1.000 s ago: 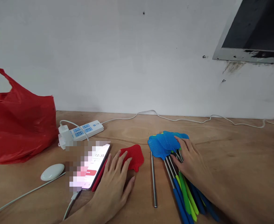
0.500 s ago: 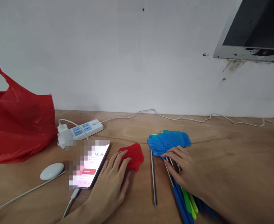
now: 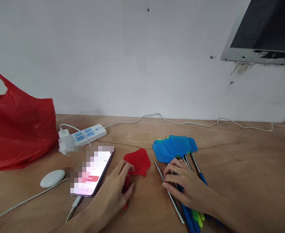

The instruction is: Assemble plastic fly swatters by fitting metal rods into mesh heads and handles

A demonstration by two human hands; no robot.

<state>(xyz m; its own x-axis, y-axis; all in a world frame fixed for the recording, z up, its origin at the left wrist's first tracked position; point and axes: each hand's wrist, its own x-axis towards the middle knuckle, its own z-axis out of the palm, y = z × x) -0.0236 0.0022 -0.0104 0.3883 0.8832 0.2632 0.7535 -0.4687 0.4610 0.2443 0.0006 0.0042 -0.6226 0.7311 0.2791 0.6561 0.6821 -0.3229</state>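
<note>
The head camera looks from the near side of the table [image 3: 241,171], close above it, forward and down towards the far wall [image 3: 108,64].

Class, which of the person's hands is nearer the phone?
Left. The left hand is just beside the phone; the right hand is farther away, beyond the red swatter head.

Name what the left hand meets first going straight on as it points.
The left hand would likely meet the red mesh head first; it looks right at the edge, contact unclear.
</note>
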